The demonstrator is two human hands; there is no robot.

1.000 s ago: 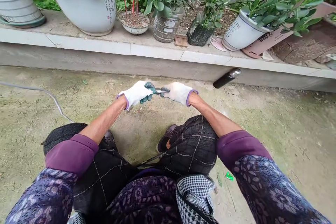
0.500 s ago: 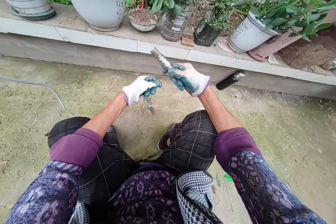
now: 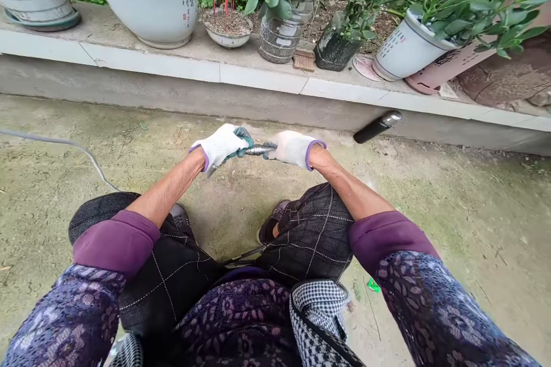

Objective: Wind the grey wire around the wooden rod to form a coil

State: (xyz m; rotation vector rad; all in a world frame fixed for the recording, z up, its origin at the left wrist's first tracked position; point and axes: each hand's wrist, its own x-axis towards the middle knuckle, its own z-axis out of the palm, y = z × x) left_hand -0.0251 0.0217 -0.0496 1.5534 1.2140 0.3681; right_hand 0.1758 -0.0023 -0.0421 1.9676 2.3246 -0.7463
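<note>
Both hands wear white gloves with blue-green coated palms and purple cuffs, and they meet in front of my knees. My left hand (image 3: 224, 144) is closed around a narrow metal piece; its flat grey end (image 3: 210, 171) pokes out below the glove near the wrist. Facing it, my right hand (image 3: 290, 148) is closed with its back turned up, its fingers mostly hidden. Between the two hands shows a short stretch of a silvery wire-wrapped metal rod (image 3: 257, 150). The gloves hide whether this is one piece or two touching.
A tiled ledge (image 3: 155, 66) runs ahead, bearing potted plants, a bowl of incense sticks (image 3: 228, 37) and a brush (image 3: 303, 60). A black flask (image 3: 377, 127) leans by the wall at right. A grey cable (image 3: 81, 144) lies on the concrete at left.
My right hand has come down and left, turning its back up, and the wire-wrapped rod is now level between both hands. The flat end under my left hand has swung toward the wrist.
</note>
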